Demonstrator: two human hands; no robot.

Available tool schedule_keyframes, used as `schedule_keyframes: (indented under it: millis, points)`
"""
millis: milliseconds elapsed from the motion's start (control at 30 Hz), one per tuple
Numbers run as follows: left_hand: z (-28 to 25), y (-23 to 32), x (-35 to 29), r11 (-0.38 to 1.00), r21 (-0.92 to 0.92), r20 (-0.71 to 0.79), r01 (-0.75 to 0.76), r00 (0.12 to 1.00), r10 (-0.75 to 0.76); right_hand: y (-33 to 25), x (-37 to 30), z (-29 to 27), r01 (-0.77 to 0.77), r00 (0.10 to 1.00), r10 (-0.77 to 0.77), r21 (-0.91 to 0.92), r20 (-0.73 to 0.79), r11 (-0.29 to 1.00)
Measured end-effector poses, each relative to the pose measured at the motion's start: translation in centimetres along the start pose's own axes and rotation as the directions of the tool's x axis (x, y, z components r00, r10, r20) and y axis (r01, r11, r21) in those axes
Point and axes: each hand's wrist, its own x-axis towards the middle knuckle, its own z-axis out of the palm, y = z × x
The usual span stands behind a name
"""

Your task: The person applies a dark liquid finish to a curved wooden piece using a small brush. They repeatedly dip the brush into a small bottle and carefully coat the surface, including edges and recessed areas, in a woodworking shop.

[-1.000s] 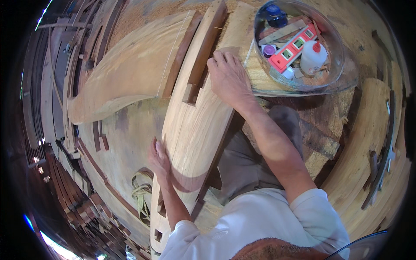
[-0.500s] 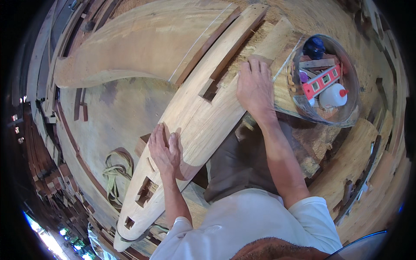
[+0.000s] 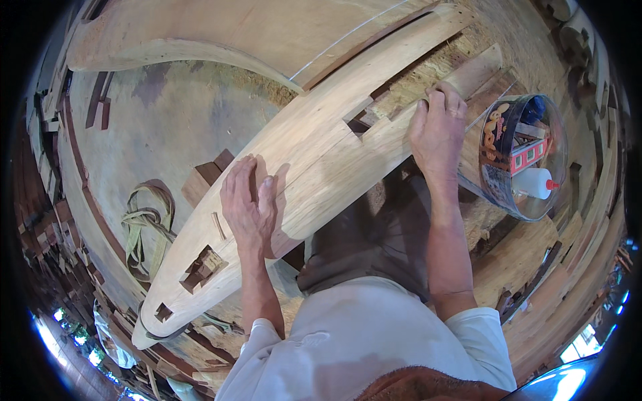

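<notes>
A long, pale carved wooden piece point(image 3: 301, 180) lies slantwise across the view, tapering to a rounded near-left end. Two square-cut holes and a thin slot show near that end, and its far end splits into two prongs. On its broad face rests my left hand point(image 3: 247, 207), fingers and thumb apart, beside the slot. My right hand point(image 3: 438, 137) is curled over the edge at the base of the right prong, and its fingertips are partly hidden. Between the prongs, a cut notch point(image 3: 361, 122) opens into the wood.
Right of my right hand, a clear round tub point(image 3: 560, 157) holds a red level point(image 3: 528, 157) and a white bottle point(image 3: 533, 182) with a red cap. A broad curved slab point(image 3: 221, 33) lies beyond. Left are a coiled strap point(image 3: 148, 224) and wooden blocks point(image 3: 200, 180).
The view has shifted, so the slab sits higher and the tub further right. Both hands stay at about the same places on the wooden piece; the right fingers look more bent.
</notes>
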Motion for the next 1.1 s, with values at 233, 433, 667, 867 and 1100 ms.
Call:
schedule_keyframes:
  millis: [233, 433, 667, 867, 1100]
  points:
    - [-0.2, 0.3, 0.1, 1.000, 0.002, 0.009, -0.015, 1.000, 0.015, -0.1, -0.3, 0.0, -0.008, 1.000, 0.008, -0.023, 0.001, 1.000]
    - [0.1, 0.5, -0.3, 1.000, -0.002, -0.005, 0.020, 1.000, -0.020, 0.2, -0.8, -0.1, 0.049, 0.997, -0.050, -0.028, -0.059, 0.998]
    - [0.5, 0.6, -0.5, 0.999, 0.038, -0.051, -0.033, 0.998, 0.035, 0.4, -0.9, -0.3, 0.012, 0.999, -0.011, 0.025, -0.044, 1.000]
    - [2.2, 4.4, 4.5, 0.979, 0.035, -0.049, -0.203, 0.978, 0.204, 1.0, -1.1, -0.4, -0.027, 0.997, 0.036, 0.137, -0.067, 0.990]
    - [8.5, 9.7, 17.5, 0.804, 0.354, 0.129, -0.478, 0.876, 0.464, 1.5, -1.1, -0.9, -0.052, 0.995, 0.076, 0.298, -0.068, 0.953]
